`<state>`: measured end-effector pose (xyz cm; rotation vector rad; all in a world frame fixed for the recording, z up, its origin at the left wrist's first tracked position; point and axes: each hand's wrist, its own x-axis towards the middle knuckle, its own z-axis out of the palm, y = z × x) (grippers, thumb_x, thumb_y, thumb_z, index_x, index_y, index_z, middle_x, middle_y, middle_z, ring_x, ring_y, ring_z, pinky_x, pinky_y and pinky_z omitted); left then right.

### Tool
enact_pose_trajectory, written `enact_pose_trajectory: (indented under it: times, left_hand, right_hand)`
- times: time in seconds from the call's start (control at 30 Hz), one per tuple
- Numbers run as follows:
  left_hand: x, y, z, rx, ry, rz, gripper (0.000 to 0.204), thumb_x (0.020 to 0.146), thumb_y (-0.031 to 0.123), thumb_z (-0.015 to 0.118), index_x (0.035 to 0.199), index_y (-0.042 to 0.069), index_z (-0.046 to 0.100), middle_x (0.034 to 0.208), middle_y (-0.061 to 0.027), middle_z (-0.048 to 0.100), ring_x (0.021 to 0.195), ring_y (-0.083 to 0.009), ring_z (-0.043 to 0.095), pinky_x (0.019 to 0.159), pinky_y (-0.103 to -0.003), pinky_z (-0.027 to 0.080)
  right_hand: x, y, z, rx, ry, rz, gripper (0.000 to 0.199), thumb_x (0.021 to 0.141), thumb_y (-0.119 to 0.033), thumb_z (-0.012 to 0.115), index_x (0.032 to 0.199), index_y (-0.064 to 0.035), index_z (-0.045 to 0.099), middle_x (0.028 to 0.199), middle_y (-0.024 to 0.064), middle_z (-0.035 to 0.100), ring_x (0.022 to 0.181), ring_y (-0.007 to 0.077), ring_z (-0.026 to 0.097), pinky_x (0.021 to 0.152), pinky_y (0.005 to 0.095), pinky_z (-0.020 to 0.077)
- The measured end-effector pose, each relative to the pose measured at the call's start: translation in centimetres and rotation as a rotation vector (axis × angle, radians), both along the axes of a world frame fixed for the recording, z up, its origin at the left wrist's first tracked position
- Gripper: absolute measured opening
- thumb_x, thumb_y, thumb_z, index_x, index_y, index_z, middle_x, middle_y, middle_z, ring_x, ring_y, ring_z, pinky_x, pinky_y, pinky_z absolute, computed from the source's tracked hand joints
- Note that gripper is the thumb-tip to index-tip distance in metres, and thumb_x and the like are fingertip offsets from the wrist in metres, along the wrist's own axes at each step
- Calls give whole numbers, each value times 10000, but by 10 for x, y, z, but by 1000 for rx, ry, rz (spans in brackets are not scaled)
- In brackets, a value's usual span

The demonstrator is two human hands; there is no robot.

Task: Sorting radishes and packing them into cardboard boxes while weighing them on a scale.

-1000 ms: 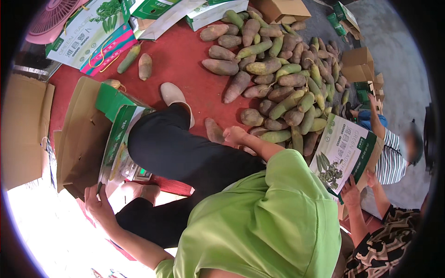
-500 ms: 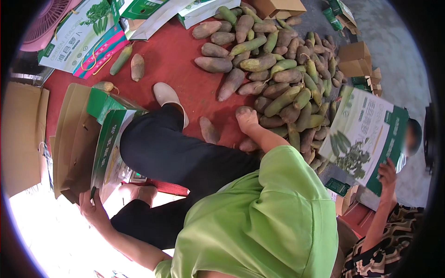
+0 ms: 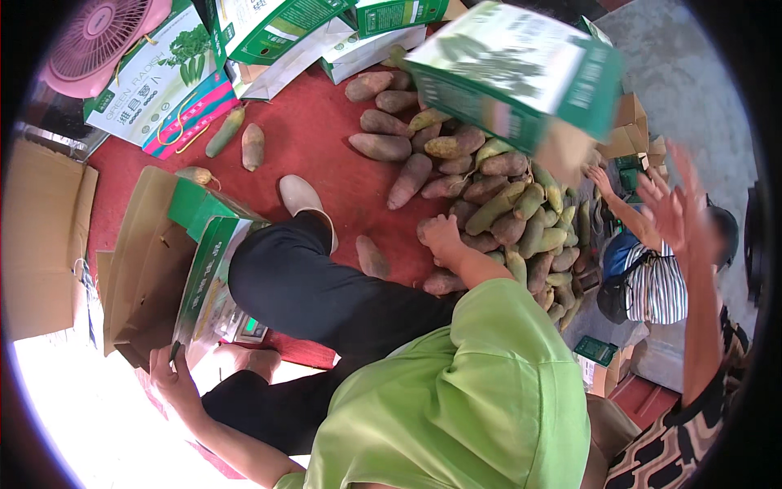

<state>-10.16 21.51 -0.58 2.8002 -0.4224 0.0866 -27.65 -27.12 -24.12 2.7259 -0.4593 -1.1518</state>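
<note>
My right hand (image 3: pixel 442 239) reaches to the near left edge of a pile of green radishes (image 3: pixel 497 204) and curls round one purplish-brown radish (image 3: pixel 424 231). Its fingers partly cover that radish. At the lower left, my left hand (image 3: pixel 173 381) is closed at the corner of an open carton (image 3: pixel 140 273). A small dark object (image 3: pixel 174 350) shows at its fingertips; its kind is unclear. Beside the carton stands a green and white printed box (image 3: pixel 198 281), next to a scale with a lit display (image 3: pixel 252 328). One loose radish (image 3: pixel 372 257) lies near my leg.
A printed carton (image 3: pixel 521 73) is in the air over the pile's far side. Right of it are a co-worker's raised open hand (image 3: pixel 672 200) and another person's arm (image 3: pixel 623 208). Printed boxes (image 3: pixel 277 33) and a pink fan (image 3: pixel 102 41) stand far left.
The printed carton has left a co-worker's hand at the right and moved far and left over the pile, uncovering another person in stripes. My hands stay at nearly the same places.
</note>
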Motion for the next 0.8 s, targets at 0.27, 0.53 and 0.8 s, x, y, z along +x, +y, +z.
enact_pose_trajectory:
  times: [0.27,0.53,0.8]
  left_hand:
    - [1,-11,6,5,26,18,77,787,-9,638,860,2,616,770,-133,550,703,-319,545,624,-384,416]
    - [3,-12,1,-123,8,14,73,785,-11,637,856,-14,620,766,-142,551,706,-308,548,627,-371,418]
    - [-3,-11,11,-109,33,101,85,757,0,616,834,-5,651,781,-153,572,784,-354,565,699,-414,440]
  right_hand:
    - [-30,-59,5,-315,182,159,312,873,-225,556,1169,-152,624,1186,39,584,1123,239,516,925,528,375]
    - [-36,-75,-1,-291,188,248,305,849,-268,595,1135,-169,640,1183,39,584,1120,228,515,932,517,360]
    - [-36,-86,-16,-216,222,306,251,869,-242,557,1095,-218,664,1163,-8,610,1154,190,509,898,483,365]
